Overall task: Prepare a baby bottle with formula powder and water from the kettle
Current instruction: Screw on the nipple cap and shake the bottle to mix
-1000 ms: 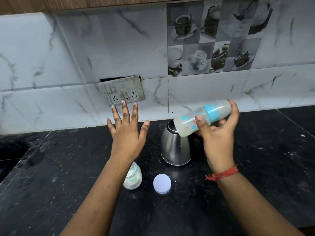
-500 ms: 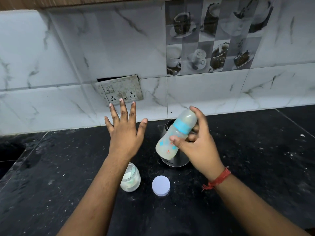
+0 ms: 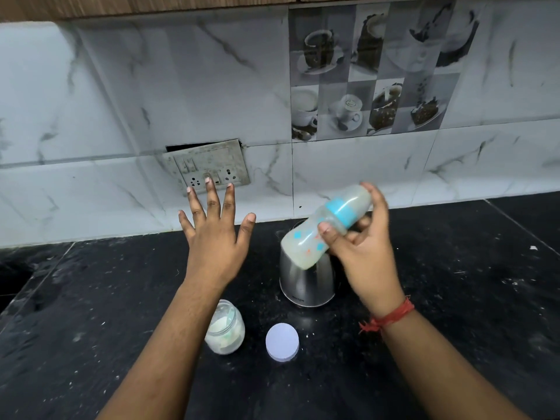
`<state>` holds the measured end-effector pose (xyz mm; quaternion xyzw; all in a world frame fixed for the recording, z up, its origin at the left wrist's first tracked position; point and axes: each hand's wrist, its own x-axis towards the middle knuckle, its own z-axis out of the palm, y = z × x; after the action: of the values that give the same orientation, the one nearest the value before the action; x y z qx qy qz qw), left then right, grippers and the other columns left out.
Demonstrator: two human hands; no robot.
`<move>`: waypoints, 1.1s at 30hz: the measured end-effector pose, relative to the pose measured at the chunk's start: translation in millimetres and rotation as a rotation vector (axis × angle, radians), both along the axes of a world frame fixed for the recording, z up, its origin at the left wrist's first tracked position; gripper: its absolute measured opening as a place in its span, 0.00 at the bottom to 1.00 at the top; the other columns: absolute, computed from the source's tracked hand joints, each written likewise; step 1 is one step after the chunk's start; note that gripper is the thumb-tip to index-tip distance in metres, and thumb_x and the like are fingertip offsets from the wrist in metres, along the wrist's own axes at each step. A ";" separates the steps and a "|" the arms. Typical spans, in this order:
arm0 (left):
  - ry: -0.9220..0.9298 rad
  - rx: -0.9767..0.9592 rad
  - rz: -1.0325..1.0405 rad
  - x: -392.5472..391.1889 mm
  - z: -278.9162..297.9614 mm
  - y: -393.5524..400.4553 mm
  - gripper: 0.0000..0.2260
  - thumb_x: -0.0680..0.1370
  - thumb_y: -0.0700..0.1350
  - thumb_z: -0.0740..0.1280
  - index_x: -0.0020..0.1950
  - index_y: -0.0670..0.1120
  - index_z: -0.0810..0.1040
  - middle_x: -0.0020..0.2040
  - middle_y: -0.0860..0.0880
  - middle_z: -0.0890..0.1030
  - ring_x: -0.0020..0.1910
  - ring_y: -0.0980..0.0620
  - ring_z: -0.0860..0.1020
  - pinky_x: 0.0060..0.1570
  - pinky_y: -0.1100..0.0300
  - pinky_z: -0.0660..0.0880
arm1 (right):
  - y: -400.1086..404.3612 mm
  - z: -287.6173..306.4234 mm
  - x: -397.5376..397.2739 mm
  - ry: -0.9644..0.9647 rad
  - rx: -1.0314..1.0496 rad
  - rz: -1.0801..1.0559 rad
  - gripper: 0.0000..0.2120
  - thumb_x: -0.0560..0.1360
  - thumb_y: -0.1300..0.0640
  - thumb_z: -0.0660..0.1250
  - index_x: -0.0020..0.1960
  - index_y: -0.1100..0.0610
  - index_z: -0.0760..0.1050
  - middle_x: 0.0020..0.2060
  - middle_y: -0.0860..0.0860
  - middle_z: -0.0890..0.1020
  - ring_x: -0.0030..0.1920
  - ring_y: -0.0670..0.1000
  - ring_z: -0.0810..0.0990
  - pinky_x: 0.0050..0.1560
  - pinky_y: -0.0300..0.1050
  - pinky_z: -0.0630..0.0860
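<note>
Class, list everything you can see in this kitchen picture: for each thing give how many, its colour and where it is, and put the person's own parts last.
baby bottle: one, cloudy with a blue band, tilted in the air over the kettle
kettle: one, steel, at the back of the counter
powder jar: one, clear glass with white powder, open, under the left forearm
lid: one, white, flat on the counter right of the jar
counter: one, black
switchboard: one, grey, on the tiled wall
red thread: one, on the right wrist
left hand: one, fingers spread, holding nothing
right hand: one, holds the bottle
</note>
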<state>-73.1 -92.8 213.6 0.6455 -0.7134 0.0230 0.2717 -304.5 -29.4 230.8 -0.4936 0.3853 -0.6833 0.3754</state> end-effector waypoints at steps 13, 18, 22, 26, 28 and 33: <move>-0.001 -0.025 0.005 0.3 9.7 -9.4 0.34 0.81 0.68 0.43 0.85 0.53 0.48 0.85 0.47 0.39 0.82 0.41 0.34 0.77 0.32 0.40 | -15.1 13.3 -4.3 -0.061 0.008 -0.051 0.39 0.72 0.62 0.76 0.75 0.43 0.61 0.58 0.54 0.80 0.50 0.49 0.86 0.54 0.56 0.83; 0.007 -0.012 -0.003 -1.4 9.7 -12.4 0.35 0.81 0.68 0.42 0.85 0.54 0.46 0.85 0.48 0.38 0.82 0.41 0.32 0.78 0.32 0.40 | -15.7 3.8 1.6 0.156 0.050 0.061 0.40 0.73 0.65 0.76 0.72 0.37 0.61 0.57 0.50 0.80 0.49 0.48 0.87 0.52 0.51 0.84; 0.020 -0.023 -0.002 0.8 9.2 -14.4 0.35 0.81 0.69 0.42 0.85 0.54 0.46 0.85 0.48 0.38 0.82 0.42 0.32 0.78 0.32 0.40 | -17.4 4.2 -3.5 0.070 0.047 0.041 0.40 0.72 0.66 0.77 0.72 0.39 0.63 0.57 0.54 0.79 0.49 0.50 0.87 0.49 0.42 0.82; 0.018 -0.009 -0.003 1.9 9.2 -14.3 0.35 0.80 0.69 0.41 0.84 0.55 0.45 0.85 0.48 0.37 0.82 0.43 0.31 0.78 0.33 0.39 | -20.8 9.7 -4.7 -0.101 -0.042 -0.115 0.39 0.74 0.65 0.75 0.73 0.40 0.59 0.61 0.56 0.78 0.51 0.49 0.86 0.54 0.49 0.83; 0.022 -0.007 -0.007 0.4 9.7 -15.1 0.36 0.80 0.69 0.41 0.85 0.54 0.46 0.84 0.48 0.37 0.82 0.42 0.32 0.78 0.32 0.40 | -19.8 9.8 -3.2 0.066 -0.027 -0.029 0.40 0.73 0.65 0.76 0.72 0.38 0.60 0.59 0.52 0.79 0.48 0.46 0.86 0.50 0.42 0.83; 0.036 -0.019 -0.017 -2.6 9.7 -17.1 0.36 0.80 0.69 0.41 0.85 0.54 0.47 0.85 0.48 0.38 0.82 0.42 0.33 0.78 0.32 0.40 | -21.7 14.8 -8.5 0.224 0.017 0.065 0.42 0.68 0.60 0.81 0.72 0.38 0.64 0.57 0.52 0.81 0.45 0.48 0.88 0.45 0.39 0.82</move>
<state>-75.7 -109.9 223.3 0.6370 -0.7137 0.0158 0.2910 -313.0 -51.1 245.6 -0.5761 0.4145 -0.6078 0.3562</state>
